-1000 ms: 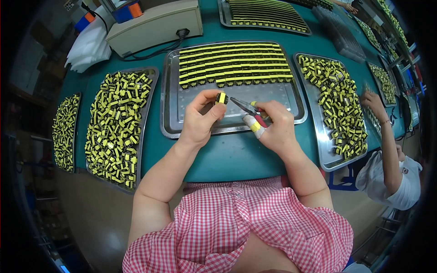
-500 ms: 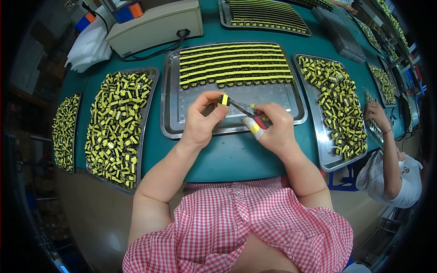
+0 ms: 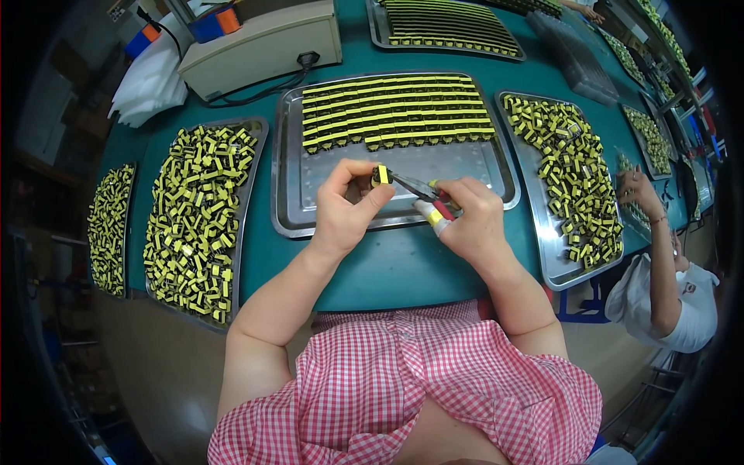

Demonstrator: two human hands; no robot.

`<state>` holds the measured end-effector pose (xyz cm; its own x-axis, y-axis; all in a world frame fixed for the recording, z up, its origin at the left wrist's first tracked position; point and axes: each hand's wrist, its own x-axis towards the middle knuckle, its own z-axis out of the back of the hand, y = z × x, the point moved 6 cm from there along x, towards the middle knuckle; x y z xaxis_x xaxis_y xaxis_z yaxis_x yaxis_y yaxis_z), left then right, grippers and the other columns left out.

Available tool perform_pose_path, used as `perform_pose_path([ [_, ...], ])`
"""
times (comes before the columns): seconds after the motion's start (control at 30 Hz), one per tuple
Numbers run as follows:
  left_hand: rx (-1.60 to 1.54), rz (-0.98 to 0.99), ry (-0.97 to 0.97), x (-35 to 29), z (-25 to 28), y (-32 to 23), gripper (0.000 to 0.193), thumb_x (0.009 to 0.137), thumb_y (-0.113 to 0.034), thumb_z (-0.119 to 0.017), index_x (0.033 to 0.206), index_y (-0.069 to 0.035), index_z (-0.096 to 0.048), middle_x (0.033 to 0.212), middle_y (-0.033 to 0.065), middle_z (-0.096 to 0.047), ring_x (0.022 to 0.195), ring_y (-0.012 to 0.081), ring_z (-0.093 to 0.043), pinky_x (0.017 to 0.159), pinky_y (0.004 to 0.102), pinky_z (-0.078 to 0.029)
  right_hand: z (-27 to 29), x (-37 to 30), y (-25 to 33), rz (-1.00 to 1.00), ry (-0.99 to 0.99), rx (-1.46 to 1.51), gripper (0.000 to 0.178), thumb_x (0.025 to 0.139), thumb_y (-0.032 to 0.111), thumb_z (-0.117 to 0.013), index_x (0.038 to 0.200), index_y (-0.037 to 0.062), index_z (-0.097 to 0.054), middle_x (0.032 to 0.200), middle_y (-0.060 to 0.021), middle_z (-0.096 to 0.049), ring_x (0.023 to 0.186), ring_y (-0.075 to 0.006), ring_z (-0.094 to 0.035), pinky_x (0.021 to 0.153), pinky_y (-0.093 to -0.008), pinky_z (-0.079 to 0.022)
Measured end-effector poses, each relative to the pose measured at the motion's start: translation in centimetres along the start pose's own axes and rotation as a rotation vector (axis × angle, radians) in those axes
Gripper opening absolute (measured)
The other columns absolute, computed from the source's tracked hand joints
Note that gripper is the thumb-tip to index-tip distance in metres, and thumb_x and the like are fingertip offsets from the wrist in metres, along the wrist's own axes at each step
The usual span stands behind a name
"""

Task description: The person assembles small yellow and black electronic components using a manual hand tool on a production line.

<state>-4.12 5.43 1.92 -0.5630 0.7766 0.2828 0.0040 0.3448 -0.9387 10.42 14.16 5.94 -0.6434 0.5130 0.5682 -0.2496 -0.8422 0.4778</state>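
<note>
My left hand (image 3: pixel 343 203) pinches a small transformer (image 3: pixel 380 176) wrapped in yellow tape between thumb and fingers, above the front part of a metal tray. In my right hand (image 3: pixel 474 214) is a pair of slim pliers or cutters (image 3: pixel 415 186) with red grips. Their dark jaws point left and reach the transformer's right side; whether they touch it cannot be made out. White and yellow tape wraps a digit of my right hand. Behind my hands, rows of like transformers (image 3: pixel 399 112) stand in the tray (image 3: pixel 284 178).
Trays heaped with loose transformers flank the middle one, at left (image 3: pixel 198 221), far left (image 3: pixel 108 229) and right (image 3: pixel 562 178). A full tray (image 3: pixel 446 27) lies beyond. A beige box (image 3: pixel 260 50) with a cable and white foam sheets (image 3: pixel 147 93) stand back left. A co-worker's hand (image 3: pixel 639 194) is at right.
The transformer is turned slightly in my left hand and sits a little lower in the view. My right hand and the pliers keep nearly the same place beside it.
</note>
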Motion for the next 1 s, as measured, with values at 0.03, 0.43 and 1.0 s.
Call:
perform_pose_path([
  [0.03,-0.001,-0.002,-0.002,0.0,0.1,0.2,0.026,0.075,-0.008,-0.070,0.093,-0.001,-0.054,0.080,-0.0010,-0.055,0.070,0.0050,-0.047,0.063,0.0197,-0.040,0.0,0.0,0.1,0.011,-0.002,-0.018,0.029,0.058,0.014,-0.078,0.080,0.0026,-0.062,0.067,-0.0090,-0.058,0.058,-0.0248,-0.057,0.051,-0.0324,-0.045],
  [0.43,-0.207,0.261,0.037,-0.2,0.0,1.7,0.027,0.087,-0.018,-0.056,0.106,0.000,-0.052,0.089,0.0070,-0.058,0.074,0.0102,-0.050,0.064,0.0233,-0.043,-1.8,-0.1,-1.0,-0.124,0.088,0.128,0.028,0.067,0.015,-0.074,0.086,0.0004,-0.060,0.073,-0.0106,-0.058,0.061,-0.0215,-0.059,0.054,-0.0293,-0.048],
  [1.0,-0.455,0.368,0.104,-0.2,-0.7,2.0,0.024,0.090,-0.016,-0.049,0.109,-0.001,-0.051,0.090,0.0094,-0.060,0.068,0.0095,-0.050,0.059,0.0219,-0.043,-1.9,-0.3,-1.0,-0.144,0.138,0.095,0.025,0.067,0.014,-0.074,0.084,0.0012,-0.060,0.070,-0.0100,-0.058,0.058,-0.0218,-0.058,0.052,-0.0293,-0.047],
])
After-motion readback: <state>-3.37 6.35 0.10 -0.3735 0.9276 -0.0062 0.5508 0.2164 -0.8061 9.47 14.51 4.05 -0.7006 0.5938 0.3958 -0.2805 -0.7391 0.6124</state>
